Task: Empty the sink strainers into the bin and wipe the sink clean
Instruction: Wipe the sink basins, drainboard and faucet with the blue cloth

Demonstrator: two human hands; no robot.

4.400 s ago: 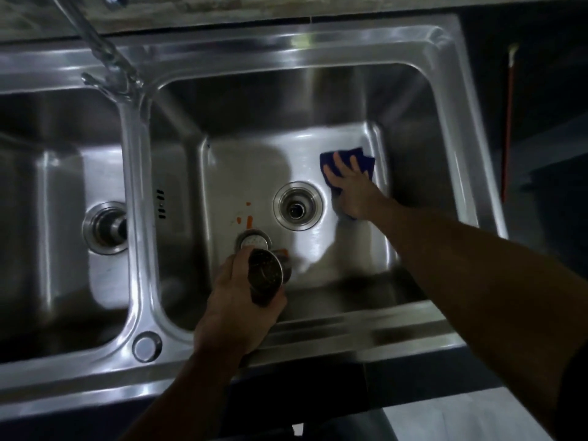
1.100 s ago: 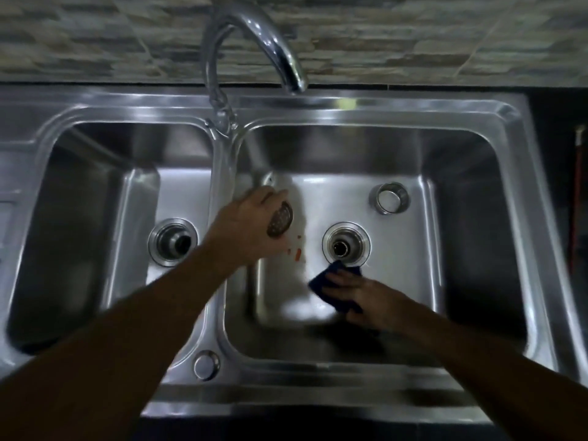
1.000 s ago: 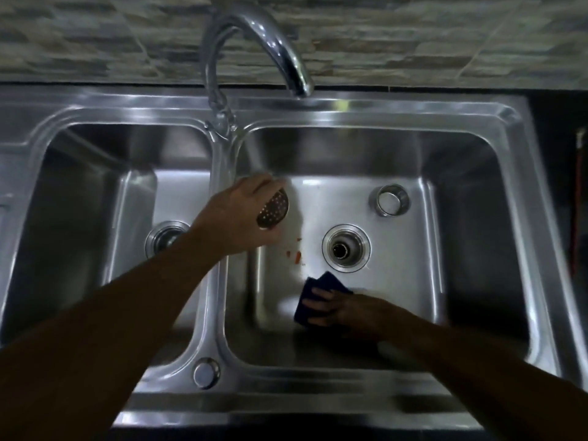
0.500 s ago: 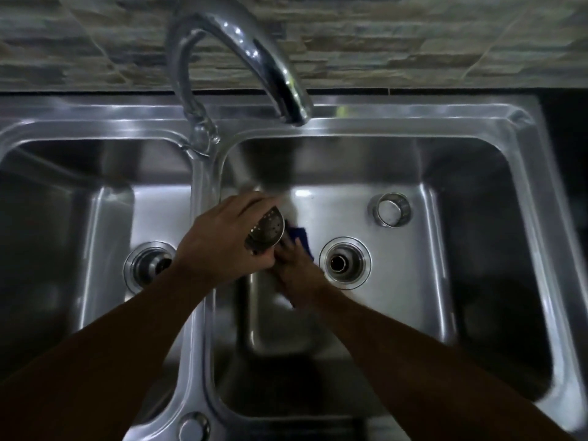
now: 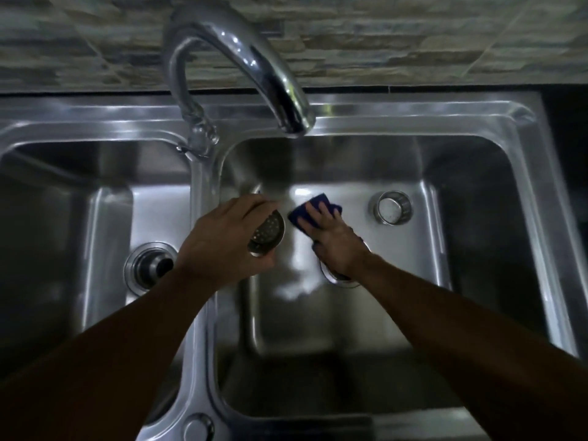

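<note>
A steel double sink (image 5: 413,119) fills the view. My left hand (image 5: 222,240) grips a round perforated strainer (image 5: 267,235) above the left side of the right basin. My right hand (image 5: 331,240) lies flat on a dark blue cloth (image 5: 302,214) and presses it to the floor of the right basin, near the back. That hand and wrist hide most of the right basin's drain (image 5: 342,280). A second strainer (image 5: 390,207) sits on the basin floor at the back right. The left basin's drain (image 5: 149,268) stands uncovered.
A curved chrome faucet (image 5: 254,65) arches over the divider, with its spout above the right basin's back edge. A stone-tiled wall (image 5: 413,36) runs behind the sink. A round metal cap (image 5: 199,428) sits on the front rim.
My right hand has slid the cloth from the left part of the right basin's floor toward the back middle. The orange scraps seen one second ago no longer show. My left hand keeps the strainer.
</note>
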